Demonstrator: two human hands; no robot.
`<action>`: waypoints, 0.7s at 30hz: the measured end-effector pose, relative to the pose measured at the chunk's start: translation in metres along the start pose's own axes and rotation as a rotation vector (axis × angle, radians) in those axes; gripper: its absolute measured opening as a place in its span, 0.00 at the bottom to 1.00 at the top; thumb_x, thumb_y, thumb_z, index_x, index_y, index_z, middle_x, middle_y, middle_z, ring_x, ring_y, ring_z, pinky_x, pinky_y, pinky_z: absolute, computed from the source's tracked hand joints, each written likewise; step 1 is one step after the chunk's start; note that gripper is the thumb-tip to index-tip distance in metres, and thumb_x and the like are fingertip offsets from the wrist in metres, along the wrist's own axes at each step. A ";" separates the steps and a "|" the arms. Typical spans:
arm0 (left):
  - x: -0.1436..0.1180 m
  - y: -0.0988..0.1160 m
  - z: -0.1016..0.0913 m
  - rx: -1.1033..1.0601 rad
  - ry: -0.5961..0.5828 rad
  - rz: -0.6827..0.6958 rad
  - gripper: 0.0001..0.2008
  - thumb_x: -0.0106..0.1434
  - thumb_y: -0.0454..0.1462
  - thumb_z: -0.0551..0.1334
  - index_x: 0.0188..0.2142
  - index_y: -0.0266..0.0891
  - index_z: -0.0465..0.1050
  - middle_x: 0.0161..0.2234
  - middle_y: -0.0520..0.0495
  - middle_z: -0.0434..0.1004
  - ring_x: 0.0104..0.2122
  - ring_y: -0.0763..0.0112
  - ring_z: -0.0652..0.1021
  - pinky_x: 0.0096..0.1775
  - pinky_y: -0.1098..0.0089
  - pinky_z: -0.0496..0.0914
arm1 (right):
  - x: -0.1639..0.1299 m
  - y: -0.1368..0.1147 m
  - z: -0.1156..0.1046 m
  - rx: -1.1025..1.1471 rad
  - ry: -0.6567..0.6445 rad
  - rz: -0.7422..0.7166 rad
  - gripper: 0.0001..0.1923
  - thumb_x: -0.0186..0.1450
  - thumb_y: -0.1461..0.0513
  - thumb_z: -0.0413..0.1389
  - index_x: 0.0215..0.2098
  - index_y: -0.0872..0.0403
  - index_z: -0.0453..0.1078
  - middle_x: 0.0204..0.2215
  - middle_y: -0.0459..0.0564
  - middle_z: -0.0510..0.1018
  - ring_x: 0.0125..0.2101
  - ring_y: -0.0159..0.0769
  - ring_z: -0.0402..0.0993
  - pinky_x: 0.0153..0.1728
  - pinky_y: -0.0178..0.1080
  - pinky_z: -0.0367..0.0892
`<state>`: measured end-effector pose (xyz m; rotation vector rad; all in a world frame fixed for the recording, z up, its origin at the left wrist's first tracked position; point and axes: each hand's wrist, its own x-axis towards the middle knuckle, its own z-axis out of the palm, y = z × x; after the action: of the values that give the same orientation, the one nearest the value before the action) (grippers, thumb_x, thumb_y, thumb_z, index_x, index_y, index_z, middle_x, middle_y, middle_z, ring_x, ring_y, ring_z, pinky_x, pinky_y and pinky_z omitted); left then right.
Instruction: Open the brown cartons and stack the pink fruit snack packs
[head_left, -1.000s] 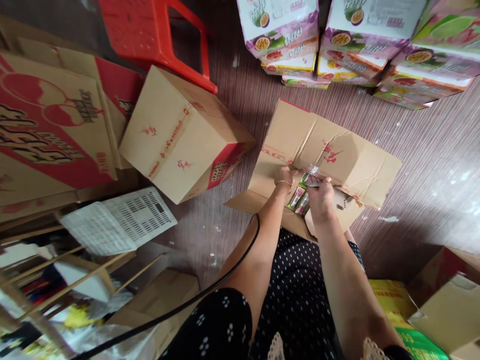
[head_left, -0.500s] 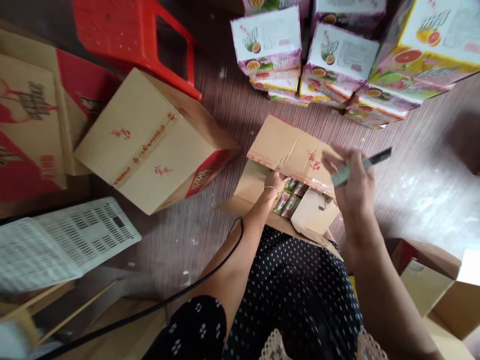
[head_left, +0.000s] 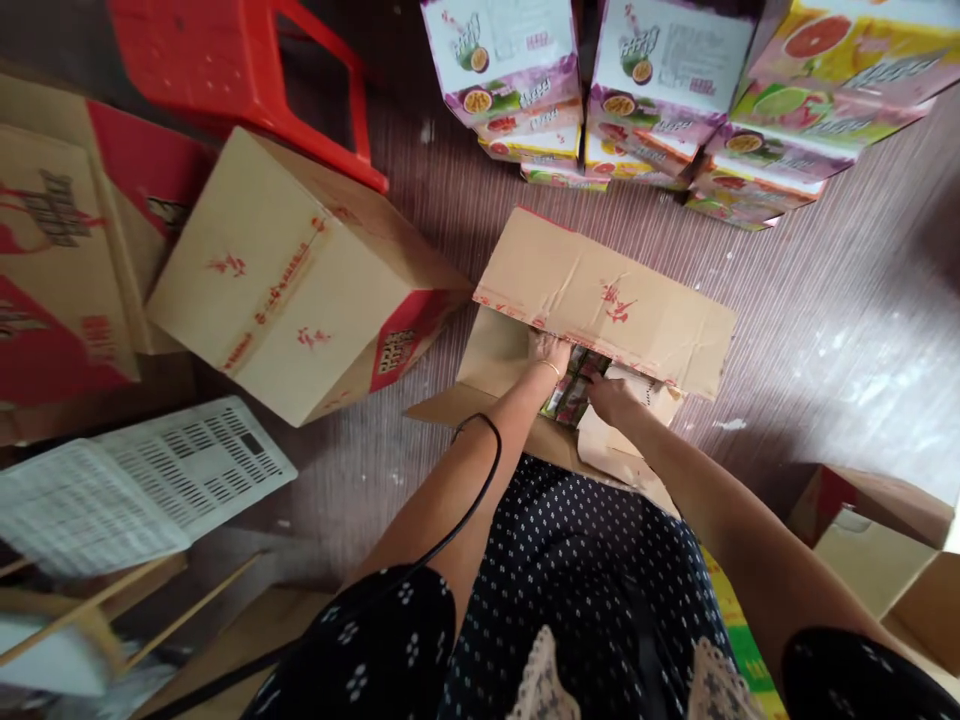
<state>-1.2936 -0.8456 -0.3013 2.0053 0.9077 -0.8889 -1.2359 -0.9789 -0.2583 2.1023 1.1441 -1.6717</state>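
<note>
Though inside carton (head_left: 493,350), hands (head_left: 550,352) (head_left: 611,398) partly indistinct.

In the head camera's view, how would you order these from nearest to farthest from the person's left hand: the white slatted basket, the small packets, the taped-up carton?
From the left hand:
1. Small packets, just to its right, inside the open box.
2. Taped-up carton, to the left.
3. White slatted basket, farther left and lower in the picture.
</note>
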 end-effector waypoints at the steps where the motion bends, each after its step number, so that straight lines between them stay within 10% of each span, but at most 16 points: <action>1: -0.006 0.000 0.004 0.064 -0.016 0.008 0.21 0.70 0.31 0.57 0.58 0.37 0.80 0.56 0.28 0.79 0.64 0.45 0.72 0.69 0.43 0.54 | -0.009 0.003 -0.001 -0.048 -0.005 -0.013 0.15 0.67 0.74 0.49 0.43 0.63 0.77 0.54 0.71 0.76 0.46 0.52 0.80 0.51 0.56 0.74; 7: -0.070 -0.018 -0.044 0.133 0.225 0.022 0.35 0.66 0.26 0.52 0.71 0.49 0.66 0.75 0.37 0.52 0.70 0.42 0.62 0.64 0.48 0.65 | -0.147 0.067 0.011 -0.267 0.134 -0.040 0.16 0.72 0.67 0.49 0.50 0.57 0.78 0.48 0.60 0.79 0.40 0.40 0.81 0.35 0.37 0.75; 14: -0.109 -0.151 -0.151 0.137 0.343 -0.281 0.32 0.75 0.43 0.49 0.77 0.47 0.53 0.65 0.35 0.67 0.56 0.44 0.75 0.58 0.52 0.70 | -0.224 0.134 0.057 -0.062 0.690 0.168 0.19 0.69 0.64 0.51 0.55 0.52 0.76 0.64 0.57 0.73 0.57 0.43 0.78 0.43 0.37 0.81; 21: -0.074 -0.190 -0.109 0.284 0.316 -0.429 0.32 0.73 0.40 0.52 0.74 0.31 0.58 0.77 0.27 0.41 0.76 0.38 0.45 0.70 0.40 0.51 | -0.209 0.121 0.083 0.082 0.937 0.448 0.31 0.66 0.59 0.52 0.68 0.49 0.65 0.69 0.61 0.65 0.60 0.53 0.74 0.43 0.49 0.82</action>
<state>-1.4556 -0.6883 -0.2538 2.2778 1.5017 -0.9887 -1.2242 -1.2003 -0.1317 2.9967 0.6585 -0.5122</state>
